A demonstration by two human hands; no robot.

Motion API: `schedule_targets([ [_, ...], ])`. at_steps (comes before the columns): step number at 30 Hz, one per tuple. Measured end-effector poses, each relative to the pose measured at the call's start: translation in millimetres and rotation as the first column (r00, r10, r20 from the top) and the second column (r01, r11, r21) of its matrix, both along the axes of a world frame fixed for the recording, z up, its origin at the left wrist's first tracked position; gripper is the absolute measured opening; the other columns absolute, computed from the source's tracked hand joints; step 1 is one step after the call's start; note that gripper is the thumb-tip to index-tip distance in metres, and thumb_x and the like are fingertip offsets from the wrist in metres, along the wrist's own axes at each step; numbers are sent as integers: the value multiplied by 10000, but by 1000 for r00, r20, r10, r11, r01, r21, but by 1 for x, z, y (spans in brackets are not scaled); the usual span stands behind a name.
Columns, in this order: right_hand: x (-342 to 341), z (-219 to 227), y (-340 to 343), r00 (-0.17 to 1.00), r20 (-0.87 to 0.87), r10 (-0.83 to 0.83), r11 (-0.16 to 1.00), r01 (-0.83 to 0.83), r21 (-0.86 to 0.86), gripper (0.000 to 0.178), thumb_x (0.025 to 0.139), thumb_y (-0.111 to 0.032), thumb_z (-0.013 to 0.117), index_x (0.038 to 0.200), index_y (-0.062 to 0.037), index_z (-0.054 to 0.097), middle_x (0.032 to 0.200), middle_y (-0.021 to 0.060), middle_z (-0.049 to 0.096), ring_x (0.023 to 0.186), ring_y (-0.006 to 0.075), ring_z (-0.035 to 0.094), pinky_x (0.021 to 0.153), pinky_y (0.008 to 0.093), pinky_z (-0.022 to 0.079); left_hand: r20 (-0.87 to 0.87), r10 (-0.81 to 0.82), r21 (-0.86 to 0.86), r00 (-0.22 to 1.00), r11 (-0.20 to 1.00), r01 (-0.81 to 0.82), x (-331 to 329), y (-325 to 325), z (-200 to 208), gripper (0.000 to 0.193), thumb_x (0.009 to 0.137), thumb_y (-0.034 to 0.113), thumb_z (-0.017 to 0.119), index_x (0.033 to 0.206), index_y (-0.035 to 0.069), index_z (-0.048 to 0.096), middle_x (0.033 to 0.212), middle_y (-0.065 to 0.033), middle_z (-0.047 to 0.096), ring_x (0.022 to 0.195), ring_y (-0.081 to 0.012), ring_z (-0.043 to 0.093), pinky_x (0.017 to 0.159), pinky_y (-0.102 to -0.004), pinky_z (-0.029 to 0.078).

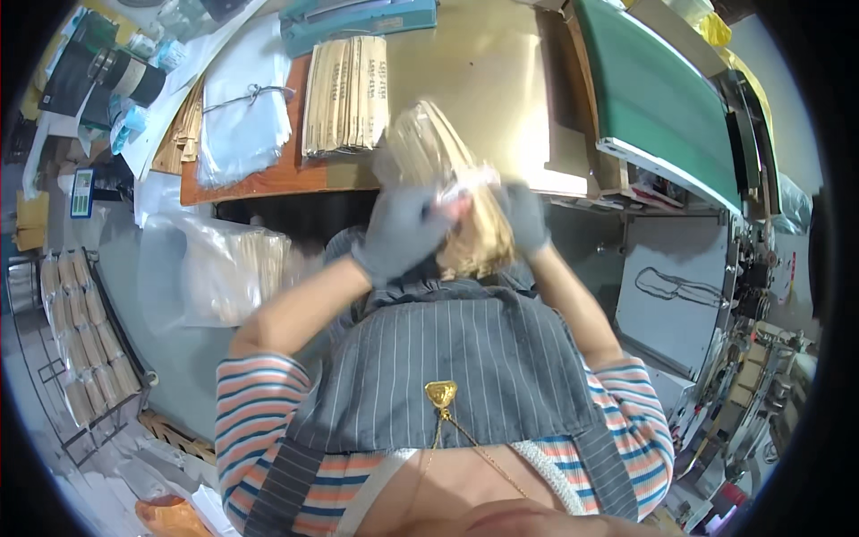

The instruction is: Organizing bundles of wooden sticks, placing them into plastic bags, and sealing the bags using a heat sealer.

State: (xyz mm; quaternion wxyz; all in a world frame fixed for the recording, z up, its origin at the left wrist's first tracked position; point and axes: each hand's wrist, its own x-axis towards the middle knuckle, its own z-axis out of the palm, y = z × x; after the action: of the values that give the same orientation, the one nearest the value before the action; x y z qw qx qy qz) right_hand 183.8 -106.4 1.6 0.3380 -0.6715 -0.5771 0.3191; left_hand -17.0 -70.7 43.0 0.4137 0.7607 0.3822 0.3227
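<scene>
In front of my apron I hold a bundle of tan paper packets [479, 234], partly wrapped in clear plastic. My left hand [401, 234], in a grey glove, closes on its left side, near the gathered plastic at the middle. On the other side my right hand [526, 219], gloved as well, grips the bundle's edge; its fingers are partly hidden. Both hands and the bundle are slightly blurred. Just beyond, at the table's near edge, lies a row of tan packets [344, 98] with dark print.
Left on the table [268, 186] is a tied stack of clear plastic bags [242, 112]. A blue box [358, 16] stands behind, a green board [662, 98] to the right. A plastic bag of packets [242, 268] sits lower left, near a rack of wrapped packets [85, 331].
</scene>
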Motion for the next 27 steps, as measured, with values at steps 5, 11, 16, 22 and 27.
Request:
schedule_targets([
  [5, 0, 86, 68, 983, 132, -126, 732, 2, 681, 180, 717, 39, 571, 853, -74, 539, 623, 81, 546, 534, 225, 578, 520, 279, 449, 92, 76, 174, 993, 981, -91, 26, 107, 45, 119, 807, 120, 604, 876, 62, 527, 733, -24, 560, 651, -82, 500, 581, -251, 414],
  [11, 52, 142, 136, 800, 588, -118, 947, -88, 309, 187, 771, -218, 533, 901, -104, 604, 853, 163, 640, 844, 329, 598, 736, 375, 477, -622, -276, -236, 733, 958, 161, 21, 188, 81, 213, 820, 199, 510, 877, 10, 590, 680, -60, 631, 525, -157, 590, 482, -282, 454],
  [16, 80, 137, 154, 898, 408, -166, 930, 4, 368, 200, 768, -215, 522, 871, -67, 609, 827, 154, 642, 803, 310, 610, 717, 360, 478, -124, 165, 227, 978, 965, -134, 32, 175, 123, 250, 829, 197, 491, 860, -14, 622, 689, -72, 640, 497, -104, 580, 463, -235, 455],
  [22, 83, 151, 137, 998, 60, 18, 990, -26, 137, 162, 795, -165, 565, 896, -41, 588, 693, 36, 596, 596, 91, 535, 523, 229, 423, -239, 34, 386, 970, 920, 63, 24, 173, 122, 308, 851, 190, 488, 1007, -40, 621, 640, -63, 606, 531, -96, 590, 486, -250, 446],
  [27, 97, 181, 131, 983, 131, 130, 971, -153, 182, 309, 832, -224, 593, 1067, -30, 542, 797, 38, 642, 646, 138, 599, 546, 242, 470, -209, -81, 180, 974, 976, 120, 15, 164, 111, 298, 875, 183, 489, 1048, -18, 624, 638, -42, 593, 525, -67, 562, 460, -191, 419],
])
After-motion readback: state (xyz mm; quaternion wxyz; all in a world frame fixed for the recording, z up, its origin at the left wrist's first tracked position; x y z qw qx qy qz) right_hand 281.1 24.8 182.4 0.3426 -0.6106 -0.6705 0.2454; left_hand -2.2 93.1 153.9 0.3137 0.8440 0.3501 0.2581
